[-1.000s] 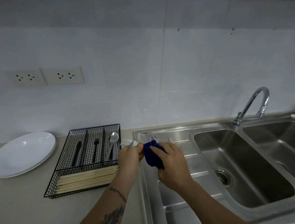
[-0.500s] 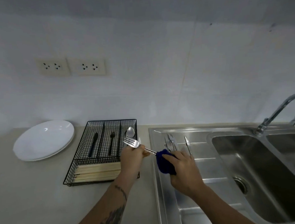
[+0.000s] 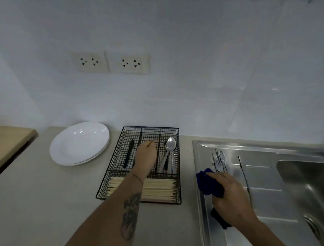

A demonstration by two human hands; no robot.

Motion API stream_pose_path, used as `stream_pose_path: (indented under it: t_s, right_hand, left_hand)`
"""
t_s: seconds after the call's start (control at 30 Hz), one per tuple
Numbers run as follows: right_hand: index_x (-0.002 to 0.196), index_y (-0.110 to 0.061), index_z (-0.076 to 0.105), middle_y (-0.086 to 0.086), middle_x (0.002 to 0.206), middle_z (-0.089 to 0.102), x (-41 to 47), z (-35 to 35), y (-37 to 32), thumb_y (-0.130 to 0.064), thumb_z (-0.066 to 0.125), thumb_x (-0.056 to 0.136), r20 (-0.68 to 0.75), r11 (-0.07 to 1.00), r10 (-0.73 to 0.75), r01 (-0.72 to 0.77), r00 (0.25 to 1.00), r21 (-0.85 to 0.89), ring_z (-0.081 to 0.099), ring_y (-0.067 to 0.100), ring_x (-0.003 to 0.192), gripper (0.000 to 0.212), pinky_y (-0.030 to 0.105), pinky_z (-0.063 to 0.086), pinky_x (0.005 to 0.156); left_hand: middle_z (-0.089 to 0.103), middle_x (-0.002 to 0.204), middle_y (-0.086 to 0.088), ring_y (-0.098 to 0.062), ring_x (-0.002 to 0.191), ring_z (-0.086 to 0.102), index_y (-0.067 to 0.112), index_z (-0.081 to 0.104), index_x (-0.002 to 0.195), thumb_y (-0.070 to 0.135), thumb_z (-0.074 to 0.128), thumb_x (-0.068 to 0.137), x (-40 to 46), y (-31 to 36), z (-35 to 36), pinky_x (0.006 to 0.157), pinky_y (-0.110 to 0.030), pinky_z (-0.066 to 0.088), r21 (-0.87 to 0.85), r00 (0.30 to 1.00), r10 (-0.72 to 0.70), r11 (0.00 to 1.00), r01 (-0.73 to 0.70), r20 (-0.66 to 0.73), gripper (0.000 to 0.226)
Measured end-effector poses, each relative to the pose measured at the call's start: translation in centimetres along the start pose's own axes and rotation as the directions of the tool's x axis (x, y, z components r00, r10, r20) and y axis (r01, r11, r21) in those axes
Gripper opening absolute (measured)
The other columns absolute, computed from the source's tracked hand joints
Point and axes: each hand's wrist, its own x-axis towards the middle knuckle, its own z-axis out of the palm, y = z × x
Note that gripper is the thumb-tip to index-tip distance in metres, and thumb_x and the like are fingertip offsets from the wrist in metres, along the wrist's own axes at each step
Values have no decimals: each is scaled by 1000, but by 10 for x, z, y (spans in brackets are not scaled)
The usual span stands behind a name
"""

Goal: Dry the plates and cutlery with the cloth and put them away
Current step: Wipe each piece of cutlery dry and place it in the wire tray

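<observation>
My left hand (image 3: 146, 157) reaches down into the middle compartment of the black wire cutlery tray (image 3: 150, 127), fingers curled around a fork that is almost wholly hidden under the hand. My right hand (image 3: 233, 197) rests on the steel drainboard (image 3: 268, 202), gripping a bunched blue cloth (image 3: 206, 184). Just beyond the cloth lie a few forks (image 3: 220, 160) and a thin knife (image 3: 243, 172). A black handle (image 3: 220, 220) sticks out under my right wrist. Stacked white plates (image 3: 78, 143) sit left of the tray.
The tray also holds spoons (image 3: 171, 145) in its right compartment, a black knife (image 3: 129, 152) on the left and chopsticks (image 3: 160, 190) across the front. The sink basin (image 3: 308, 181) is at the right, a wooden surface (image 3: 8, 140) at far left, wall sockets (image 3: 110, 62) above.
My left hand carried the fork away from the cloth, leftward into the tray's middle compartment. My right hand lowered the cloth onto the drainboard. The view swung left.
</observation>
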Motion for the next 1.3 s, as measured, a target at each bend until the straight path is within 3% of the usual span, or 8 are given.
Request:
stream_pose_path:
  t_s: [0.07, 0.2, 0.5, 0.73, 0.83, 1.03, 1.13, 1.3]
  right_hand:
    - [121, -21, 66, -10, 106, 60, 6, 6, -2, 11, 67, 59, 12, 1000, -2, 2, 1000, 28, 58, 15, 96, 69, 18, 42, 85]
    - [121, -20, 66, -10, 108, 61, 15, 11, -5, 10, 69, 60, 22, 998, -2, 0, 1000, 65, 57, 14, 99, 68, 21, 42, 88]
    - [118, -22, 66, -17, 105, 60, 11, -3, 5, 15, 69, 64, 25, 988, 70, -73, 997, 135, 58, 6, 99, 66, 6, 40, 83]
    - [120, -25, 64, -11, 108, 62, -3, -34, 31, 12, 70, 66, -34, 981, 148, -143, 988, 132, 58, 7, 99, 65, 15, 45, 88]
    - [120, -21, 64, -9, 108, 61, -13, -52, 48, 12, 69, 65, -81, 968, 216, -202, 973, 151, 58, 11, 98, 64, 5, 42, 81]
    - [120, -17, 64, -5, 110, 62, -35, -82, 79, 9, 70, 68, -108, 939, 301, -275, 948, 206, 58, 9, 97, 59, 3, 41, 77]
    - [119, -21, 65, -6, 109, 63, -45, -93, 94, 9, 69, 66, -108, 929, 324, -294, 940, 224, 59, 11, 98, 60, 7, 40, 79]
    - [111, -27, 67, -14, 101, 61, -55, -107, 108, 9, 70, 67, -75, 942, 281, -260, 957, 213, 58, 1, 93, 58, 3, 40, 78]
  left_hand:
    - [46, 61, 4, -13, 49, 33, 27, 63, 86, 8, 41, 95, 15, -2, -1, 45, -25, 26, 49, 1000, 5, 999, -6, 16, 30]
    - [57, 70, 3, -8, 48, 37, 17, 65, 125, -4, 39, 90, 33, -8, 5, 36, -18, 29, 143, 1000, -30, 989, 30, -1, 48]
    - [64, 86, -6, -13, 58, 56, 10, 61, 127, -2, 47, 87, 41, -30, 18, 43, -22, 48, 427, 999, -19, 904, 6, 27, 44]
    - [59, 74, -3, -22, 67, 55, 11, 53, 69, 4, 56, 75, 16, -12, 29, 51, -25, 39, 546, 970, 237, 821, -169, -55, 9]
    - [60, 83, -2, -21, 78, 55, 10, 63, 79, 0, 55, 81, -11, 5, 62, 66, -29, 45, 486, 924, 381, 812, -323, -23, 13]
    - [68, 97, 4, -14, 87, 65, 19, 72, 100, 14, 54, 91, -64, 0, 168, 80, -29, 56, 453, 925, 274, 811, -370, 264, 20]
    - [60, 70, 3, -13, 65, 59, 17, 60, 71, 19, 58, 90, -80, -14, 209, 61, -28, 54, 514, 952, 165, 811, -280, 257, 19]
    - [65, 91, -3, -21, 84, 64, 13, 60, 97, 30, 67, 81, -91, -27, 234, 73, -34, 57, 651, 973, 134, 724, -227, 190, 24]
